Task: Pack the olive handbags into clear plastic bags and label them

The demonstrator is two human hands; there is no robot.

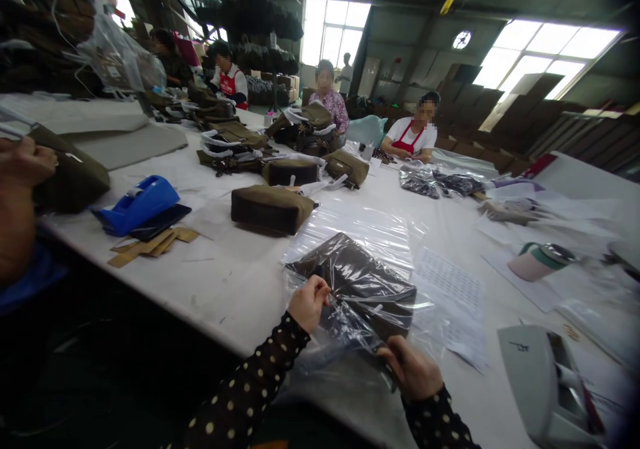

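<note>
A dark olive bag lies on the table inside a clear plastic bag, whose loose end faces me. My left hand is closed in a pinch on the plastic at the near left side of the olive bag. At the near right corner, my right hand grips the plastic edge between thumb and fingers. Between my hands the film is wrinkled and shiny. Under and beyond the wrapped bag lie flat clear plastic sleeves.
Olive handbags stand farther back. A blue tape dispenser and cardboard pieces sit left, near a co-worker's hand. Right are printed sheets, a pink-green cup and a grey dispenser. Several people work across the table.
</note>
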